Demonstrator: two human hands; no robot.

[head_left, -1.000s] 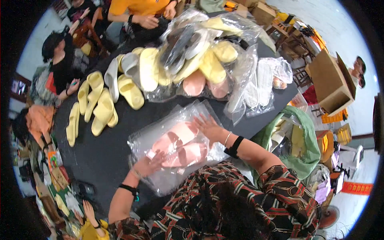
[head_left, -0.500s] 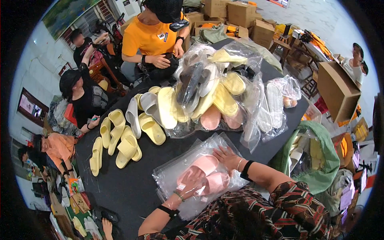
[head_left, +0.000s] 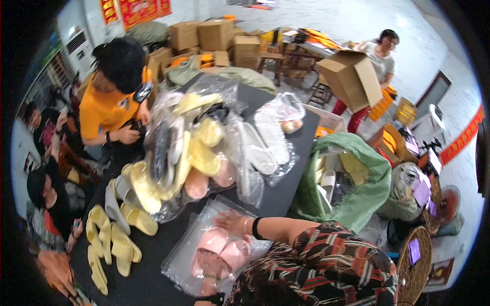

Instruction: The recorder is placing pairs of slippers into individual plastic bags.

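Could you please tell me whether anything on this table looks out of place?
Yes: a clear bag of round, orange-pink items, beside white slippers near the right edge of the black table. Its contents do not look like footwear, though what they are is unclear. The pink slippers show no visible damage.

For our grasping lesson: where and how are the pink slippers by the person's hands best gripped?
Probably by the broad straps of the pink slippers, from above: the pair lies close together, straps up and arched, while the loose clear plastic looks too limp for a firm hold.
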